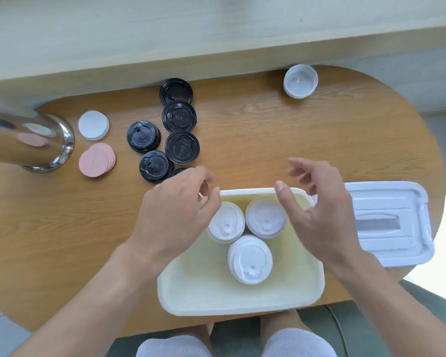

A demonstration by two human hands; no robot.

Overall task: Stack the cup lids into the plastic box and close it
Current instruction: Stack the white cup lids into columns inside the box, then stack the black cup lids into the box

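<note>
Three white lid stacks (pixel 250 258) in box (pixel 242 302)

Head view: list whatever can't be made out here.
- Black lid nearest the left hand: mostly hidden behind that hand.
- Metal cylinder: cut off by the left edge.
- White lid stacks in the plastic box: lid count unreadable from above.
- Lettering on black lids: too small.

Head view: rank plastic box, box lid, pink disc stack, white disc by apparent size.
1. Plastic box, though it is nearest the camera.
2. Box lid.
3. Pink disc stack and white disc: too alike to rank.
</note>
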